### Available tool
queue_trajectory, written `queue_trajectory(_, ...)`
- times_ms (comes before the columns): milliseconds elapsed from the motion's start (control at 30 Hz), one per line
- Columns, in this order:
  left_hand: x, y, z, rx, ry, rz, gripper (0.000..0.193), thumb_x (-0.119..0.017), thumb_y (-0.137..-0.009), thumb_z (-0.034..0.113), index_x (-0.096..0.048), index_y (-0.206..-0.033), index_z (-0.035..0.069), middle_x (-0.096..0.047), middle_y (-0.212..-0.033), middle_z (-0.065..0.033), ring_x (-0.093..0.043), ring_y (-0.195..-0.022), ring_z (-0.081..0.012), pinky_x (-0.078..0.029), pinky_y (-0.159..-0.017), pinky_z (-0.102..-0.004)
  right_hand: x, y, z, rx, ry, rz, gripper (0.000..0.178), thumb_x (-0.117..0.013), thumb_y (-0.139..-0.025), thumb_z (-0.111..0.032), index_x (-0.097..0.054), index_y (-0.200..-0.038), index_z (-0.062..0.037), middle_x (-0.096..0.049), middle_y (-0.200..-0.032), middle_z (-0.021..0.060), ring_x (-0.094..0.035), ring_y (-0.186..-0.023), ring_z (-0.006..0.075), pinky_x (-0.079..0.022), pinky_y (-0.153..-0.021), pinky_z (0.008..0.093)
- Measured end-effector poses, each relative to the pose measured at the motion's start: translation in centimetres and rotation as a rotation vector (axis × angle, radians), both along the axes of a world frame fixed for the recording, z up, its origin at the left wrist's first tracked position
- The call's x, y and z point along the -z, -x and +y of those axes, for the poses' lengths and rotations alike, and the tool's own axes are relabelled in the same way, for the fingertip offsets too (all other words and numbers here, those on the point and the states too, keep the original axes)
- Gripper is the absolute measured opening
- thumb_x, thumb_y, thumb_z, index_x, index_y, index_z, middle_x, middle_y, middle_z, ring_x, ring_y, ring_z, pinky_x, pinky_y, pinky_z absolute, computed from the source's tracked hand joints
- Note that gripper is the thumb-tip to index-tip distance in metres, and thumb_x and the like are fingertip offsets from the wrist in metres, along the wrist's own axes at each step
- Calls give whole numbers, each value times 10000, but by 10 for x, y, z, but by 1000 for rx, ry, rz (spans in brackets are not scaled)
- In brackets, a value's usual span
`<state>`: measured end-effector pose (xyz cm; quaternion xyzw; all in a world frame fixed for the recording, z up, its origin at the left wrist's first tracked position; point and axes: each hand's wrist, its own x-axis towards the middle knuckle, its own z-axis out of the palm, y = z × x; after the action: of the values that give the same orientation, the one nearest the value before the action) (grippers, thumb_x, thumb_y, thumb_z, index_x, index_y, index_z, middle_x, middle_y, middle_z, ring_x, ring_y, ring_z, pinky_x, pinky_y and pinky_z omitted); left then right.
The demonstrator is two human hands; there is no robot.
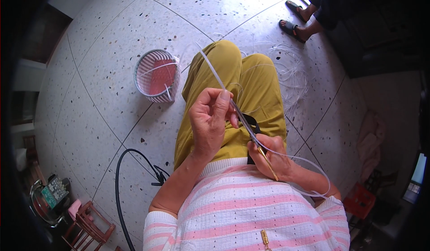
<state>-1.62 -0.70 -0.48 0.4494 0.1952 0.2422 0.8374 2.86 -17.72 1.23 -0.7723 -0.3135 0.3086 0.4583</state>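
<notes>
My left hand (209, 116) is above my lap, thumb and fingers pinched on a narrow white plastic strip (209, 65). The strip's free end points up and away over my left knee. A slim, dark grey and gold tool (268, 162) is gripped in my right hand (274, 154), its gold end toward my body. Its grey part runs along the strip up to my left fingers; where the two meet is hard to make out. From the right hand a thin white strand (320, 166) loops over my right forearm. On my lap, a black loop (251, 123) is partly hidden.
A woven striped basket (173, 78) with a reddish bottom stands on the speckled floor at left. Loose white strips (289, 74) lie tangled beyond my right knee. Another person's sandalled feet (296, 30) are far right. A black cable (117, 179) curves at left, near a wooden chair (89, 224).
</notes>
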Motion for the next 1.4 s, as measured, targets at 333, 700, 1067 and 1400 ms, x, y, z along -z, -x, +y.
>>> queue_trajectory(333,-2,-1,3,-22,-97,57,191,-565,-970,186,-564,-907,7,-580,-647,-47,-520,-484,-89,-445,-461,-233,-7,-1,0,-28,54,-13,271,-595,-871,-129,-492,-677,30,-455,-499,160,-433,-430,169,-356,-425,359)
queue_trajectory(700,-3,1,0,-23,-63,29,189,-575,-969,181,-553,-893,9,-591,-699,-35,-556,-535,-75,-456,-486,-197,-2,1,-1,-12,55,-16,264,-588,-870,-127,-489,-678,24,-453,-498,161,-432,-422,181,-362,-428,363)
queue_trajectory(1067,-1,2,3,5,23,38,191,-577,-968,176,-555,-878,9,-578,-687,-31,-545,-524,-80,-442,-482,-197,4,3,-2,21,1,1,251,-589,-865,-113,-499,-674,23,-454,-496,172,-435,-410,185,-353,-418,358)
queue_trajectory(1400,0,0,1,-5,-47,43,192,-575,-970,177,-555,-867,16,-579,-671,-26,-520,-512,-70,-425,-476,-195,-3,-1,0,-36,50,-24,247,-601,-867,-117,-484,-694,15,-449,-503,166,-442,-409,214,-360,-422,370)
